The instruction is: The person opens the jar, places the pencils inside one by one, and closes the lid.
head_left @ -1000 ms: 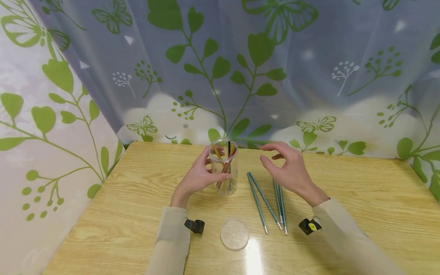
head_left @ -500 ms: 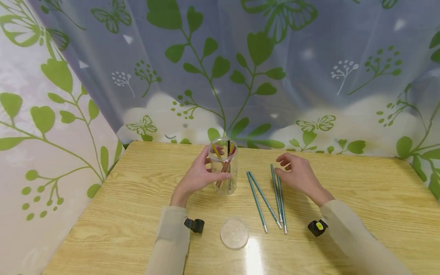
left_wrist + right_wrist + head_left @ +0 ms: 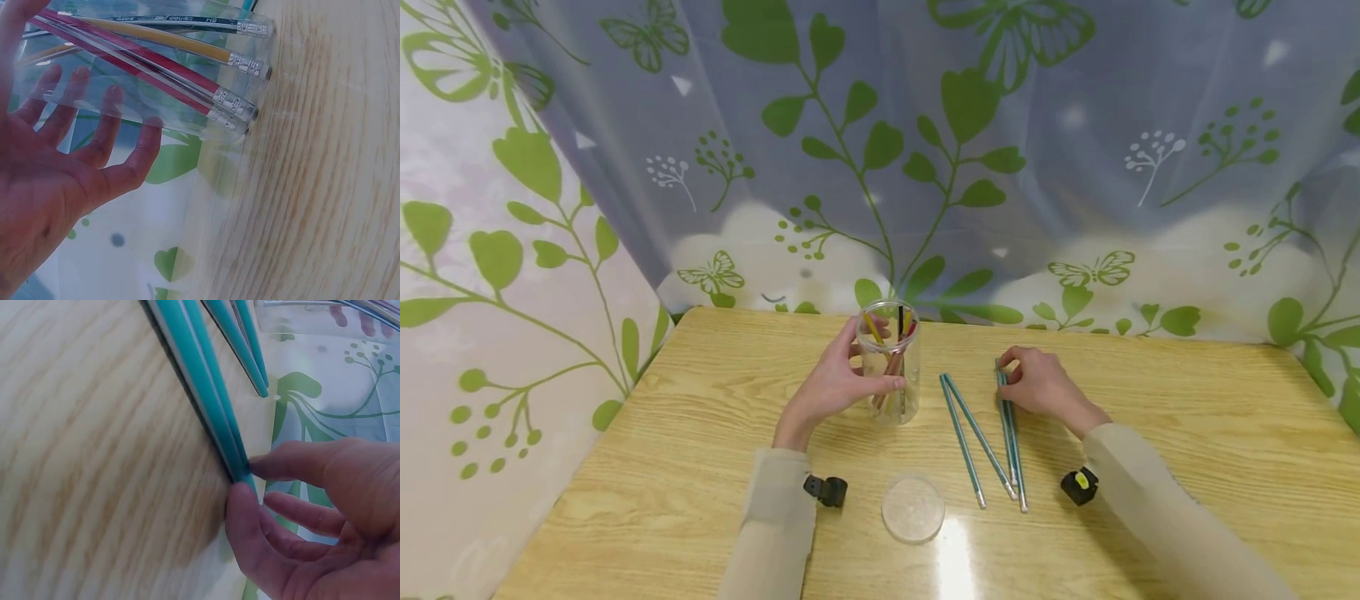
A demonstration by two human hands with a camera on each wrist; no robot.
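My left hand [image 3: 831, 383] holds a clear jar [image 3: 893, 410] upright on the table, fingers curled around its side. Inside lean several pencils [image 3: 169, 44], red, yellow and dark, eraser ends down in the left wrist view. To the right, my right hand [image 3: 1041, 383] pinches the far end of a pair of teal pencils [image 3: 1012, 442] lying side by side. Thumb and forefinger meet at their ends in the right wrist view; whether both pencils are gripped I cannot tell. Two more teal pencils [image 3: 966, 437] lie in a narrow V between jar and right hand.
A round clear lid [image 3: 913, 510] lies on the wooden table [image 3: 662, 467], nearer me than the jar. Behind the table hangs a leaf-patterned curtain [image 3: 880, 192], with another patterned cloth [image 3: 497, 333] at the left.
My right hand has come from beside the jar, moving right and down to the right-hand teal pencils, and its fingers have closed at their far ends. The left hand and jar stay put.
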